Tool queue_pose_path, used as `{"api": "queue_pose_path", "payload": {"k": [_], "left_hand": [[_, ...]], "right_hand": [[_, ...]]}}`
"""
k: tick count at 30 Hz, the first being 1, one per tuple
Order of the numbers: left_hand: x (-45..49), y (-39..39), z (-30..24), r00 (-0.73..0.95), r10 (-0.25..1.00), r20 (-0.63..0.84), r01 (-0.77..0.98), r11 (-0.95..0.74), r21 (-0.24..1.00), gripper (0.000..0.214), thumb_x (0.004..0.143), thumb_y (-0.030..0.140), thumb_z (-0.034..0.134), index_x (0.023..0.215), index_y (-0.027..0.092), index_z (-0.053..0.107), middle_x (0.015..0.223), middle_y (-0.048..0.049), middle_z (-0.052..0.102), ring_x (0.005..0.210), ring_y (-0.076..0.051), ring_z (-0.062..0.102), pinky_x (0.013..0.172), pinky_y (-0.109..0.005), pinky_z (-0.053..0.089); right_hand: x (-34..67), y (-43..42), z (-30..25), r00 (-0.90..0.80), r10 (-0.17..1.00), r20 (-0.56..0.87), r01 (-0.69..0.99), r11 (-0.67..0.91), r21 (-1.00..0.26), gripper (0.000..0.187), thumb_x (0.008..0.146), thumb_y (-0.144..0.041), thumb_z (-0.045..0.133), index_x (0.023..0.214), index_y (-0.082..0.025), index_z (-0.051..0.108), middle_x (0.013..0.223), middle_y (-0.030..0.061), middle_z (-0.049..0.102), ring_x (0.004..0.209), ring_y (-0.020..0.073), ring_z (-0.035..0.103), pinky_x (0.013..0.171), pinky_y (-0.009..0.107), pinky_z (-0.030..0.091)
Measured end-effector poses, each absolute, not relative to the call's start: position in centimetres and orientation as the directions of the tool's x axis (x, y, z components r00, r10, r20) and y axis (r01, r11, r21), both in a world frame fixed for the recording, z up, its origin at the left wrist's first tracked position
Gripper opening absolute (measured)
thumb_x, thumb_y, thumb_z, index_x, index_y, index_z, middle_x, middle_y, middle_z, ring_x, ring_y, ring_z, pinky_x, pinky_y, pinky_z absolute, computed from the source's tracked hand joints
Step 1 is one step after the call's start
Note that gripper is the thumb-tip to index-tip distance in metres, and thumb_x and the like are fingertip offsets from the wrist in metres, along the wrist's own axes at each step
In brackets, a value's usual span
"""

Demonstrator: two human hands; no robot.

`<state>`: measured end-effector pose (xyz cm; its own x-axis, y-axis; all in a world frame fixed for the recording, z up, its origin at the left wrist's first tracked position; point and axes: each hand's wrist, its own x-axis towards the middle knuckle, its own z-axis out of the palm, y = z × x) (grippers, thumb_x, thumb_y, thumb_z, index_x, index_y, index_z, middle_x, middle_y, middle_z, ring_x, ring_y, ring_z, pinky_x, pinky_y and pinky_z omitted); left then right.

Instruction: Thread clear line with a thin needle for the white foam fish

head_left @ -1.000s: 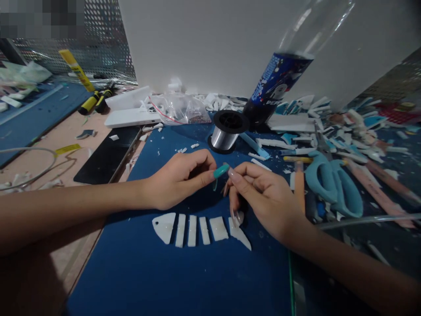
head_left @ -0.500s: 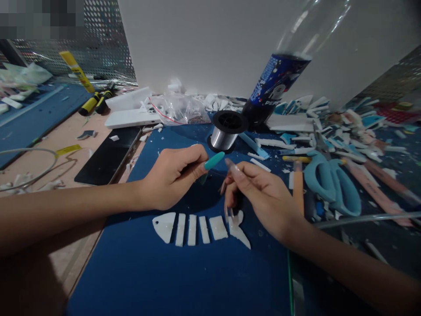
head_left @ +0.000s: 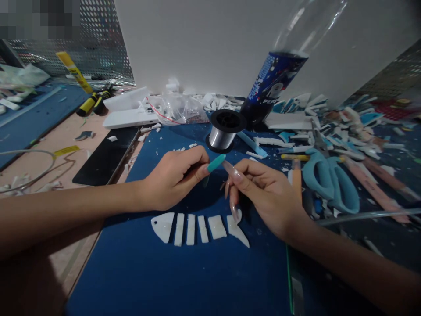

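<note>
My left hand (head_left: 174,177) is curled in a pinch, its long teal thumbnail pointing right. My right hand (head_left: 266,195) is also pinched, and its long pale nail nearly touches the teal one. Whatever sits between the fingertips is too thin to make out. Both hands hover above a blue cutting mat (head_left: 184,272). Just below them lies a row of white cut pieces (head_left: 197,228) laid out as a fish: a head at the left, several strips, and a tail partly under my right fingers. A spool of silvery thread (head_left: 223,131) stands just behind the hands.
A tilted cola bottle (head_left: 272,83) stands behind the spool. Teal scissors (head_left: 329,184), an orange tool (head_left: 297,180) and many white and blue scraps crowd the right side. A black slab (head_left: 105,158), a plastic bag (head_left: 177,109) and yellow markers (head_left: 87,104) lie to the left.
Both hands rose a little away from the fish pieces. The fingertips drew apart half a second ago and are now close together again.
</note>
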<state>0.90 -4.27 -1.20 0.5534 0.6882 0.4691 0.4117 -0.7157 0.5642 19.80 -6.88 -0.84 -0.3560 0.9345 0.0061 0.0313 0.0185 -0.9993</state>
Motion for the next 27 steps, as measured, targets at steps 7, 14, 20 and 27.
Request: {"api": "queue_pose_path", "payload": {"k": [7, 14, 20, 27], "left_hand": [[0.6, -4.1, -1.2, 0.558, 0.693, 0.457, 0.607, -0.716, 0.346, 0.014, 0.089, 0.019, 0.036, 0.076, 0.018, 0.04, 0.059, 0.0027, 0.046, 0.047, -0.008, 0.037, 0.045, -0.022, 0.027], [0.2, -2.3, -1.0, 0.649, 0.757, 0.073, 0.736, -0.65, 0.191, 0.019, 0.087, 0.028, 0.042, 0.073, 0.017, 0.048, 0.059, -0.0006, 0.055, 0.05, -0.011, 0.046, 0.047, -0.023, 0.025], [0.1, -1.6, -0.8, 0.667, 0.745, -0.001, 0.724, -0.648, 0.235, 0.022, 0.084, 0.034, 0.048, 0.07, 0.017, 0.046, 0.056, 0.0014, 0.05, 0.047, -0.01, 0.041, 0.047, -0.021, 0.025], [-0.1, -0.9, -0.8, 0.619, 0.78, 0.098, 0.73, -0.617, 0.295, 0.018, 0.084, 0.025, 0.047, 0.068, 0.017, 0.045, 0.055, 0.0034, 0.045, 0.048, -0.009, 0.038, 0.048, -0.021, 0.024]], "right_hand": [[20.2, -6.6, -1.4, -0.203, 0.96, 0.195, 0.038, 0.206, -0.978, 0.02, 0.088, -0.029, 0.053, 0.07, -0.022, 0.059, 0.07, -0.0003, 0.057, 0.07, 0.0123, 0.056, 0.072, 0.027, 0.049], [20.4, -6.4, -1.6, -0.119, 0.981, 0.152, 0.072, 0.161, -0.984, 0.02, 0.088, -0.03, 0.054, 0.07, -0.023, 0.059, 0.075, 0.001, 0.057, 0.076, 0.0144, 0.055, 0.078, 0.03, 0.048], [20.4, -6.3, -1.6, -0.136, 0.979, 0.151, 0.073, 0.161, -0.984, 0.021, 0.087, -0.028, 0.053, 0.068, -0.022, 0.058, 0.072, 0.0004, 0.056, 0.075, 0.0144, 0.054, 0.079, 0.03, 0.046], [20.4, -6.2, -1.7, -0.12, 0.984, 0.134, 0.097, 0.146, -0.985, 0.023, 0.087, -0.032, 0.052, 0.067, -0.022, 0.057, 0.072, 0.0014, 0.056, 0.074, 0.0157, 0.054, 0.078, 0.031, 0.047]]}}
